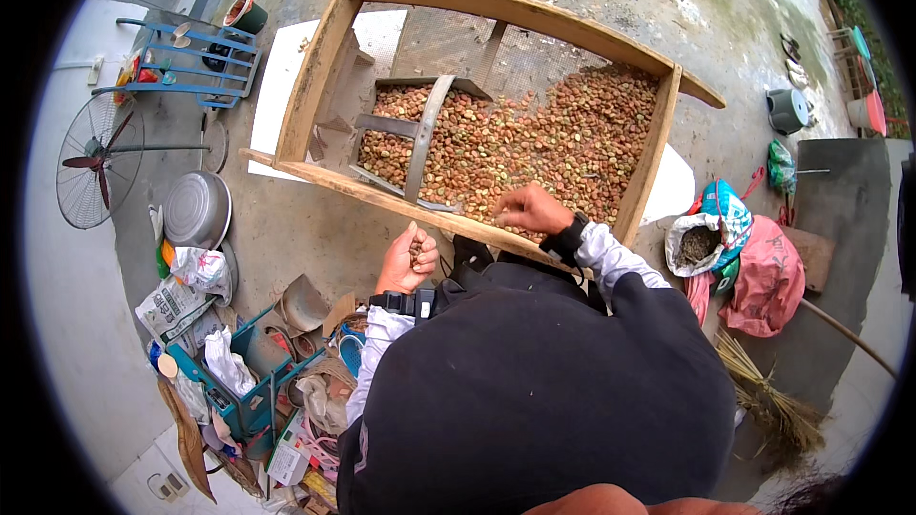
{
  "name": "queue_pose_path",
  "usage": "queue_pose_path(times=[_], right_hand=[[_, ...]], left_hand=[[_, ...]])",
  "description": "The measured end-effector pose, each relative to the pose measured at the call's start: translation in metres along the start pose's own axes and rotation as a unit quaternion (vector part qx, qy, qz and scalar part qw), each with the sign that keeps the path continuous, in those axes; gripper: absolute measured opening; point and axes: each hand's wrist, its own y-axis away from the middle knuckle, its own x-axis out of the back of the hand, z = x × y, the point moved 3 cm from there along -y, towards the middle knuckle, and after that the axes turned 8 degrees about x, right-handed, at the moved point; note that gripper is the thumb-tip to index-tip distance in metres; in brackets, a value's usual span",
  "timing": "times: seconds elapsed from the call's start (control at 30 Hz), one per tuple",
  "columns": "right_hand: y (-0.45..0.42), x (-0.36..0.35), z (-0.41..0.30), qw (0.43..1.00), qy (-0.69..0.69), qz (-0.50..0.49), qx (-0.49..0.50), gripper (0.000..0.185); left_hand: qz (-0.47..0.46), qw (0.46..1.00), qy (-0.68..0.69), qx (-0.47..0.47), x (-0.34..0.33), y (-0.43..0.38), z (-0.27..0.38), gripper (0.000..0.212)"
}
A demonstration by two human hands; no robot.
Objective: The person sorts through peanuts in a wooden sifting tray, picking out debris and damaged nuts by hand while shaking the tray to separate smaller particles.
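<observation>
A wooden-framed mesh sieve [476, 0] lies before me, with a spread of reddish-brown and greenish beans or nuts [587, 136] over its right part. A metal scoop with a strap handle [427, 136] rests on its side of the mesh, full of the same pieces. Outside the near rail, my left hand [408, 257] is curled around a few small pieces, partly visible between its fingers. My right hand [533, 209] reaches over the near rail and touches the pieces; its fingertips are bent downward, and whether they pinch anything is hidden.
White boards [275, 93] show beneath the sieve. At left are a standing fan [95, 161], a metal basin [197, 211] and a blue metal rack [193, 57]. Sacks [766, 275] and a straw broom [766, 393] lie at right; a teal machine [247, 408] stands lower left.
</observation>
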Motion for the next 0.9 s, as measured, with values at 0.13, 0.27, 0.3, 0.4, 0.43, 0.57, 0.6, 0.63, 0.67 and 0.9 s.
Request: queue_pose_path(times=[0.13, 0.27, 0.3, 0.4, 0.43, 0.57, 0.6, 0.63, 0.67, 0.9], right_hand=[[-0.024, 0.048, 0.051, 0.943, 0.186, 0.254, -0.107, 0.012], [-0.028, 0.059, 0.101, 0.906, 0.326, 0.222, -0.153, 0.019], [-0.029, 0.055, 0.110, 0.902, 0.357, 0.183, -0.159, 0.020], [-0.027, 0.050, 0.123, 0.905, 0.336, 0.235, -0.111, 0.020], [-0.025, 0.051, 0.127, 0.919, 0.274, 0.255, -0.121, 0.019], [-0.011, 0.058, 0.130, 0.940, -0.068, 0.298, -0.152, 0.014], [-0.005, 0.057, 0.129, 0.912, -0.224, 0.277, -0.205, 0.013], [0.002, 0.055, 0.125, 0.851, -0.374, 0.255, -0.265, 0.012], [0.004, 0.051, 0.116, 0.843, -0.402, 0.252, -0.252, 0.010], [0.003, 0.025, 0.070, 0.784, -0.542, 0.198, -0.228, 0.016]], left_hand=[[0.028, 0.999, -0.021, -0.013, 0.001, 0.005, -0.005, 0.031], [0.034, 0.999, -0.010, -0.021, 0.007, 0.013, -0.007, 0.031], [0.033, 0.999, -0.006, -0.024, 0.008, 0.014, -0.007, 0.031], [0.030, 0.999, 0.000, -0.029, 0.013, 0.017, -0.008, 0.031], [0.032, 0.999, 0.006, -0.030, 0.014, 0.018, -0.007, 0.031], [0.028, 0.999, 0.008, -0.030, 0.015, 0.019, -0.007, 0.031], [0.024, 0.999, 0.011, -0.028, 0.015, 0.018, -0.006, 0.031], [0.029, 0.999, 0.020, -0.023, 0.015, 0.017, -0.005, 0.031], [0.021, 0.999, 0.010, -0.023, 0.013, 0.015, -0.005, 0.031], [0.013, 1.000, -0.004, -0.004, 0.003, 0.008, -0.001, 0.031]])
